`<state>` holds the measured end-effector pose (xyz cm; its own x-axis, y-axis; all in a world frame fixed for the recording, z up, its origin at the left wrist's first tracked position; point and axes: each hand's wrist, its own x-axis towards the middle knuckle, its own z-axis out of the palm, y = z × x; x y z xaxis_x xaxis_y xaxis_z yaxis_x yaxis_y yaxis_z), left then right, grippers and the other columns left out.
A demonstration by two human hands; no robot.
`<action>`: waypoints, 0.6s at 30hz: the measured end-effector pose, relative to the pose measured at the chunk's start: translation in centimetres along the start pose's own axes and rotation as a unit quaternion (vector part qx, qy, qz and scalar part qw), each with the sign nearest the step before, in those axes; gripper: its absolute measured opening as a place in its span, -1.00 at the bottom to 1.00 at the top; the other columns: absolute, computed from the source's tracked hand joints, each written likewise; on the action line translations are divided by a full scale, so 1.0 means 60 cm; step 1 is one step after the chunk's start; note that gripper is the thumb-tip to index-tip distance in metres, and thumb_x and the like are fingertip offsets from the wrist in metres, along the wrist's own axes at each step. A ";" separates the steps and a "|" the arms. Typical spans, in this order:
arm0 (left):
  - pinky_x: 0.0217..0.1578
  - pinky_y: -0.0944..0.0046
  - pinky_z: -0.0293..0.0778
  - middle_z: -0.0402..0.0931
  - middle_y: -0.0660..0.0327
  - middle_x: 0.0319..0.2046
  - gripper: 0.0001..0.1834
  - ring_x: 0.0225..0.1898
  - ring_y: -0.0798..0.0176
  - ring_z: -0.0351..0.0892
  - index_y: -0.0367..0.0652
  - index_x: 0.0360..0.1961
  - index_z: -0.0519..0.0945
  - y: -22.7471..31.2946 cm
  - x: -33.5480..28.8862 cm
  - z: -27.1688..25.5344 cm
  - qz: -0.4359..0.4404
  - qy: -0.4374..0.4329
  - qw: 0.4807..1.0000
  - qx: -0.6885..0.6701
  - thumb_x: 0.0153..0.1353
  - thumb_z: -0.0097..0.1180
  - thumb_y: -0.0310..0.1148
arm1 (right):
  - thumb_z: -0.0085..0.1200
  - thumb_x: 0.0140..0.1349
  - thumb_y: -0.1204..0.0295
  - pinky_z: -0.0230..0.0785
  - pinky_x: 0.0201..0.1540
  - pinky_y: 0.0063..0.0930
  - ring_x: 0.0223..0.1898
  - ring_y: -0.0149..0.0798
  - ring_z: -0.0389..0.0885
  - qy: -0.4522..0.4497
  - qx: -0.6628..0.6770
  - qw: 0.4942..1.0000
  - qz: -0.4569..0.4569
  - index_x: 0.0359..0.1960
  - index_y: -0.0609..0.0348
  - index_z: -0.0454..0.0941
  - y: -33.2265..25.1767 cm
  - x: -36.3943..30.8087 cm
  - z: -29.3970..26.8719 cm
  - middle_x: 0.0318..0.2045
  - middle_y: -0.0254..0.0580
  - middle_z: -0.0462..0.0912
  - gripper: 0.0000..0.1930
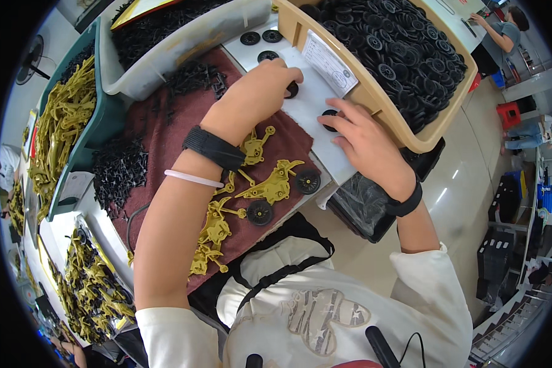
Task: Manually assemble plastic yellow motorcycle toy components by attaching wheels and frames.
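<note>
Over the white tabletop, my left hand (pixel 260 86) is closed with its fingertips on a black toy wheel (pixel 292 90), partly hidden by the fingers. My right hand (pixel 368 138) has its fingers spread, the fingertips touching another black wheel (pixel 329 121) beside the tan bin. Below my left wrist, on a maroon cloth (pixel 300 138), lies a yellow toy motorcycle body (pixel 273 184) with one black wheel (pixel 308 181) by its right end and another wheel (pixel 260 212) under it. Several more yellow bodies (pixel 214 227) lie beside it, partly covered by my left forearm.
A tan bin (pixel 368 101) full of black wheels stands at the far right, with loose wheels (pixel 249 38) left of it. A clear bin (pixel 159 67) and a green bin (pixel 80 147) hold black and yellow parts. Small black parts (pixel 119 175) are heaped at the left.
</note>
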<state>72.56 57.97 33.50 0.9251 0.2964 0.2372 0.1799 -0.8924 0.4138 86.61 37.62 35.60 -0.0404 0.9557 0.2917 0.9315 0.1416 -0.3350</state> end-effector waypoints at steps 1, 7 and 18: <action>-0.02 0.06 0.43 0.52 0.05 -0.14 -0.69 -0.06 -0.07 0.49 -0.19 -0.09 0.56 0.006 0.003 -0.006 -0.029 0.002 1.000 -0.010 0.09 0.19 -0.57 | 0.08 0.10 0.66 0.39 0.07 -0.21 -0.01 -0.03 0.49 -0.001 -0.002 1.000 0.002 -0.05 0.26 0.57 0.003 0.000 0.002 -0.01 -0.11 0.48 -0.67; -0.05 0.02 0.44 0.55 0.01 -0.23 -0.72 -0.10 -0.11 0.51 -0.20 -0.10 0.55 0.004 -0.030 -0.027 0.016 0.084 0.995 0.060 0.14 0.20 -0.45 | -0.10 0.08 0.66 0.40 -0.01 -0.22 -0.10 0.02 0.50 -0.010 0.008 1.000 -0.027 -0.26 0.27 0.56 0.002 0.009 0.009 -0.21 -0.07 0.58 -0.78; 0.02 0.29 0.45 0.50 0.15 0.03 -0.57 0.00 0.30 0.53 -0.33 0.15 0.45 0.193 -0.331 -0.212 -0.277 0.079 0.916 -0.281 0.26 0.07 -0.42 | 0.24 -0.07 0.64 0.45 -0.03 -0.36 -0.09 -0.03 0.62 0.032 0.166 0.985 -0.024 -0.15 0.22 0.61 -0.122 -0.017 -0.052 -0.12 -0.05 0.63 -0.64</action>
<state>52.03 46.09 44.78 0.6762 0.7356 -0.0401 0.3659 -0.2880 0.8850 80.96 34.81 40.54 -0.0487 0.9293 0.3662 0.7587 0.2729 -0.5915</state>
